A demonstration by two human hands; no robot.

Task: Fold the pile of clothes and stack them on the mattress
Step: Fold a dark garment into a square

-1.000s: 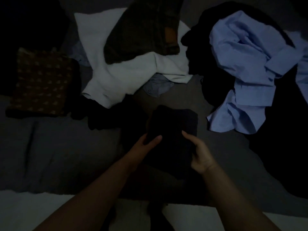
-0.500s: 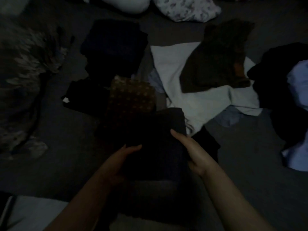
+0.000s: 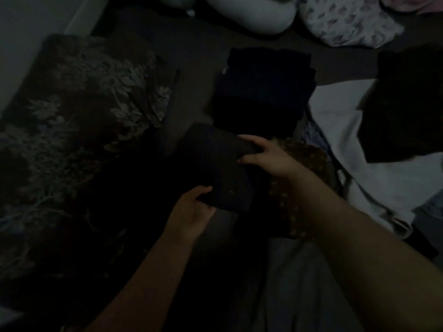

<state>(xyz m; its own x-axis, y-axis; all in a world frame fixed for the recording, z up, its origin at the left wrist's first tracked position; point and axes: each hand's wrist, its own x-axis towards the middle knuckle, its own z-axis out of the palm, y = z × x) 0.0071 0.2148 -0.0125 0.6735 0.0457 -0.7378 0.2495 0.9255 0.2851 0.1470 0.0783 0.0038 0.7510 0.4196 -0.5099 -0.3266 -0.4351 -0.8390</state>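
A folded dark garment (image 3: pixel 215 164) is held over the dark mattress (image 3: pixel 191 68). My left hand (image 3: pixel 191 212) grips its near edge, thumb on top. At its far right corner my right hand (image 3: pixel 266 156) grips it, fingers curled round the edge. Just behind it lies a folded dark stack (image 3: pixel 266 92). A folded brown patterned piece (image 3: pixel 299 178) lies under my right forearm. To the right sprawls an unfolded white garment (image 3: pixel 359 152) with a dark piece (image 3: pixel 405 111) on top of it.
A dark blanket with a leaf pattern (image 3: pixel 79 130) fills the left side. A white pillow (image 3: pixel 251 13) and a printed pillow (image 3: pixel 347 22) lie at the head of the bed. The room is very dim.
Both hands have carried the folded dark garment to the left, past the brown patterned piece, towards the folded dark stack. My view has swung left; the blue shirt is out of frame.
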